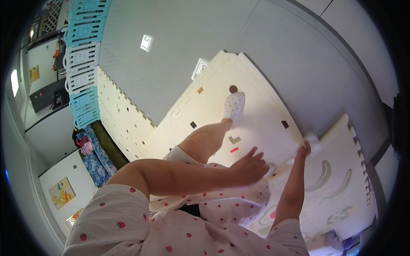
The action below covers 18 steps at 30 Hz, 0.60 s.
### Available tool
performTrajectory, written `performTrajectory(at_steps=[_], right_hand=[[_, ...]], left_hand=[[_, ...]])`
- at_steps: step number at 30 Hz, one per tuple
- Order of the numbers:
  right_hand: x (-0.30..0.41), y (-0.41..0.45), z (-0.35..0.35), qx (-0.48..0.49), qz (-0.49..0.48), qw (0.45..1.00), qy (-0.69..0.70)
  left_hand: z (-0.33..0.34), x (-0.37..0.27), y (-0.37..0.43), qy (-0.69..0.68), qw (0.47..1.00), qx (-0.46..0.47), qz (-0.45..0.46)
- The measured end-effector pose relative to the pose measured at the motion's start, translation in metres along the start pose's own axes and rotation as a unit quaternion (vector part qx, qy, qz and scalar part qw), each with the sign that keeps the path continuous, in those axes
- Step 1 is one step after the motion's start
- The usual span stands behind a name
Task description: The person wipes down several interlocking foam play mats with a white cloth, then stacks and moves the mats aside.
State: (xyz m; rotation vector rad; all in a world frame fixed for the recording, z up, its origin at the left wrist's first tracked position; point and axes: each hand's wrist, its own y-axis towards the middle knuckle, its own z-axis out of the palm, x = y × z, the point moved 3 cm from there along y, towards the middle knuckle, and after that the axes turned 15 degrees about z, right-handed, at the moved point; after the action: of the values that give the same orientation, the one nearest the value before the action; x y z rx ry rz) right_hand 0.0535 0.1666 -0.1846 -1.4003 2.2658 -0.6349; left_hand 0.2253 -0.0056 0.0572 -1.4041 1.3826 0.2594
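Observation:
My left hand (251, 167) hangs above my bent legs with its fingers spread and nothing in it. My right hand (304, 149) is at the edge of the cream foam floor mat (256, 108), its fingers closed on a blurred white thing (313, 143), perhaps a cloth or wipe. The mat has interlocking edges and small coloured shapes printed on it. One foot in a dotted white sock (234, 104) stands on the mat, just below a brown dot. Right of my right hand lies a mat section with large fruit shapes (344, 188).
Grey glossy floor tiles (153, 73) stretch beyond the mat. Blue and white plastic play-fence panels (84, 57) stand along the left. Near them lie blue patterned fabric (96, 160) and a dark green surface (107, 144). A white wall or cabinet front (355, 35) rises at upper right.

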Motion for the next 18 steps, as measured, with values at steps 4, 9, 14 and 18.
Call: performTrajectory(at_steps=[4, 9, 14, 18], right_hand=[[0.046, -0.130, -0.020, 0.378, -0.083, 0.877, 0.284], [0.031, -0.219, -0.112, 0.469, -0.032, 0.842, 0.266], [0.021, -0.233, -0.172, 0.468, -0.014, 0.852, 0.234], [0.070, -0.278, -0.204, 0.512, -0.066, 0.819, 0.249]], left_hand=[[0.045, 0.013, -0.025, -0.066, 0.994, -0.023, -0.088], [0.100, 0.006, -0.068, -0.136, 0.965, -0.167, -0.151], [0.047, -0.032, -0.116, -0.220, 0.904, -0.335, -0.149], [0.013, -0.045, -0.165, -0.241, 0.821, -0.483, -0.186]])
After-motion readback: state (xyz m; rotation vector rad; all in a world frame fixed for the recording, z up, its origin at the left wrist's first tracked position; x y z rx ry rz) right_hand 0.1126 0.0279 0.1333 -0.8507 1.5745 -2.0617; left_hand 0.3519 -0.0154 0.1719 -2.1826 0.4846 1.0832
